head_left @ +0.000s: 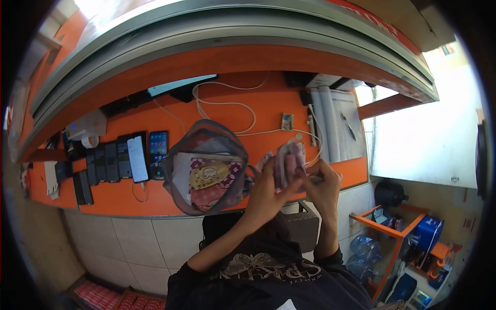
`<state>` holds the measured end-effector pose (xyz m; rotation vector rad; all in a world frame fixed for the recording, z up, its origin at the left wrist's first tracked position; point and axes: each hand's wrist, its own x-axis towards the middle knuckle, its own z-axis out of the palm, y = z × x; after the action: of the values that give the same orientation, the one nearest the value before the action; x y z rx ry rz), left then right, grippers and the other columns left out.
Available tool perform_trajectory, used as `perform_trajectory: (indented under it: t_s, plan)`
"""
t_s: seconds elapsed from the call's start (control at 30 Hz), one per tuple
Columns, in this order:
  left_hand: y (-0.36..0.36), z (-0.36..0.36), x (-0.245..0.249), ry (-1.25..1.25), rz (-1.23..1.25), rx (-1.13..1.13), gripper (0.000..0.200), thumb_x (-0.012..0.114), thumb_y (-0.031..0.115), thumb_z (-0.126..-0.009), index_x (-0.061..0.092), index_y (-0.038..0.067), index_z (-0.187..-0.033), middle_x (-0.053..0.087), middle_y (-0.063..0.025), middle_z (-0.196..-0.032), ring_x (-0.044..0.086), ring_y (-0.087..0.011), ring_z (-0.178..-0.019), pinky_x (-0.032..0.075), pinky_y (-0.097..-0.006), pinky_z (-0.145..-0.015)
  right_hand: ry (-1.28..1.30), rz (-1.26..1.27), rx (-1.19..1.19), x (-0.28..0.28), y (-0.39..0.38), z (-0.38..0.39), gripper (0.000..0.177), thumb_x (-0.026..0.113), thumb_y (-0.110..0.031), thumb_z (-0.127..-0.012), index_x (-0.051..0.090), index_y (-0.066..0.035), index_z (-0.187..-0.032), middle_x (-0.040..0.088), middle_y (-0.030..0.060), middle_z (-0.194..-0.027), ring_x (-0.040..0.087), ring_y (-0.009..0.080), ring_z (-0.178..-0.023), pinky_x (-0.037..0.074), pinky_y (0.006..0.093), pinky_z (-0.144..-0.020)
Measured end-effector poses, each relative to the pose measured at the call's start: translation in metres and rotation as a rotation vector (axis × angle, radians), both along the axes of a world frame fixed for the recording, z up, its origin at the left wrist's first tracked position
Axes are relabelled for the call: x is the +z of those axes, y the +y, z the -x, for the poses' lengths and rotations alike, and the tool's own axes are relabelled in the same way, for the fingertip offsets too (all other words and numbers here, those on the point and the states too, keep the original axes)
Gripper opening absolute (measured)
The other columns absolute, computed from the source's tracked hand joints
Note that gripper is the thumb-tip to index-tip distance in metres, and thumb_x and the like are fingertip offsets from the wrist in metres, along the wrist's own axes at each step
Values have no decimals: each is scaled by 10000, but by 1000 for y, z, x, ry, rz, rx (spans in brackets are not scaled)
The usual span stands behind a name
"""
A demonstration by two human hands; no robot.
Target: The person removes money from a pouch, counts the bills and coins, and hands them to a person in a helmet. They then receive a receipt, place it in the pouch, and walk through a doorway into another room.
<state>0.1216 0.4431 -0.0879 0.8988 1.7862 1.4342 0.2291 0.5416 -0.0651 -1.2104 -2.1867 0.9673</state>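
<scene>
Strong light bleaches the white panel [423, 134] on my right and glares at upper left. Beneath the shelf [227, 59] it is dimmer. My lens bows straight edges, black rings the view, and the notes [281, 164] I hold look soft.

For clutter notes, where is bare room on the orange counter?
Bare orange counter lies behind the open grey mesh bag, broken by a looping white cable, and in front of the open white notebook, beside the right hand. The left is crowded with flat rectangular phones.

Across swept the orange counter [121, 195], pale tiles [135, 243] below, bright light washing the white panel [423, 139] rightward!
</scene>
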Motion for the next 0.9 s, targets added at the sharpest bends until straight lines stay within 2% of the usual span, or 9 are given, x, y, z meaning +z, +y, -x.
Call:
perform_trajectory:
  t_s: [0.1, 0.2, 0.3, 0.4, 0.5, 0.57, 0.7, 0.8, 0.9]
  plan:
    - [13, -1, -18, -350, -51, -214, 374, 636, 259, -819, 536, -3, -1067, 598, -141, -965, 611, -209, -869, 473, -312, -720, 107, 85, 45, 9, 6, -19, 170, 722, -58, -675, 562, -7, -653, 588, 52, -571, 591, 110, -540, 445, 239, -516]
    - [17, -5, -14, -452, -17, -285, 261, 624, 221, -826, 578, 8, -970, 620, -71, -838, 607, -140, -781, 470, -264, -675, 170, 118, 139, 7, 14, -30, 161, 719, -29, -675, 561, -14, -649, 597, 46, -589, 594, 97, -552, 452, 226, -526]
    - [25, -11, -4, -501, -10, -206, 192, 604, 184, -833, 597, 19, -931, 615, -34, -798, 591, -105, -746, 467, -248, -659, 221, 120, 201, 9, 14, -34, 170, 725, -18, -670, 557, -17, -646, 602, 48, -610, 597, 97, -567, 461, 228, -535]
    - [25, -10, -10, -489, -37, -271, 213, 545, 160, -853, 575, -2, -989, 609, -44, -855, 578, -109, -778, 468, -263, -691, 274, 200, 153, 10, 19, -40, 164, 729, -14, -665, 565, -18, -652, 603, 45, -633, 597, 104, -582, 467, 237, -541]
    - [22, -10, -7, -777, 90, -143, 262, 474, 138, -864, 533, -41, -1045, 599, -73, -913, 575, -131, -821, 463, -276, -731, 276, 166, 150, 9, 31, -44, 120, 726, -17, -665, 609, -27, -687, 591, 42, -651, 589, 120, -589, 469, 246, -544]
    - [22, -10, -11, -741, 125, -170, 264, 440, 113, -871, 511, -30, -1082, 587, -78, -958, 580, -147, -864, 470, -282, -750, 199, 2, 249, 11, 41, -47, 92, 722, -19, -667, 644, -43, -710, 576, 39, -660, 581, 136, -586, 467, 249, -541]
    - [23, -17, -27, -652, 96, -131, 265, 410, 85, -877, 498, -36, -1096, 583, -99, -988, 586, -172, -916, 481, -296, -777, 86, -83, 205, 8, 40, -45, 88, 736, -84, -659, 682, -75, -728, 539, 31, -691, 575, 157, -582, 465, 275, -527]
    - [27, -22, -35, -391, 212, -102, 269, 390, 78, -879, 493, -46, -1094, 582, -108, -989, 588, -182, -923, 488, -304, -784, -30, -141, 170, -3, 34, -42, 102, 739, -145, -659, 685, -82, -717, 523, 22, -711, 578, 160, -578, 462, 297, -514]
    - [29, -32, -68, -436, 194, 2, 259, 394, 63, -874, 497, -50, -1082, 586, -110, -973, 594, -175, -901, 494, -304, -771, -142, -233, 194, -20, 29, -38, 130, 735, -197, -672, 682, -86, -713, 521, 20, -727, 575, 168, -572, 457, 310, -506]
